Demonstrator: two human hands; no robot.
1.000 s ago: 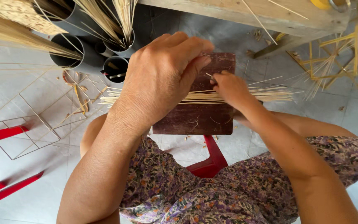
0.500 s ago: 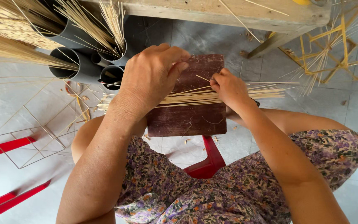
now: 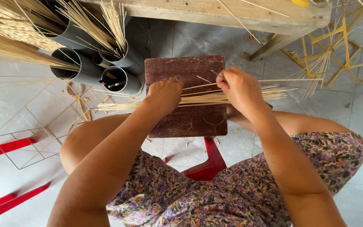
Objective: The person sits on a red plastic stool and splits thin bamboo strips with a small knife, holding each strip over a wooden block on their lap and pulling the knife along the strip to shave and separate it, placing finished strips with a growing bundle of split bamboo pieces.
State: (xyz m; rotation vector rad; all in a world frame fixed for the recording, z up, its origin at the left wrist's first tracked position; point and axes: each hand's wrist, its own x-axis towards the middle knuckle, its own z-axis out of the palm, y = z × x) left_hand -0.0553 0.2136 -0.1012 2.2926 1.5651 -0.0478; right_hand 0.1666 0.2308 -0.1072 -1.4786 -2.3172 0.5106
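Board (image 3: 185, 101) of dark reddish-brown wood rests across the person's knees in the head view, and serves here as the landmark. Across its middle lies a bundle of thin bamboo sticks (image 3: 206, 98), their ends sticking out past both its left and right edges. The left hand (image 3: 163, 96) is closed in a fist around the bundle near the board's left edge, pressing it down onto the wood. The right hand (image 3: 241, 89) sits over the board's right edge, fingers curled shut and pinching a single stick (image 3: 282, 80) that lies just above the bundle and points away to the right.

Beyond the board's upper left corner stand grey plastic pipes (image 3: 118, 80), several stuffed with more sticks. Past the board's far edge runs a rough wooden surface (image 3: 248, 14). To the upper right of the board, a yellow stick frame (image 3: 337, 54) leans over the tiled floor (image 3: 358, 109). Left of the board lies a pale cube-shaped frame of sticks (image 3: 34, 126). Below the board's near edge a red plastic stool (image 3: 209, 164) shows between the knees, under a flowered dress (image 3: 232, 193).
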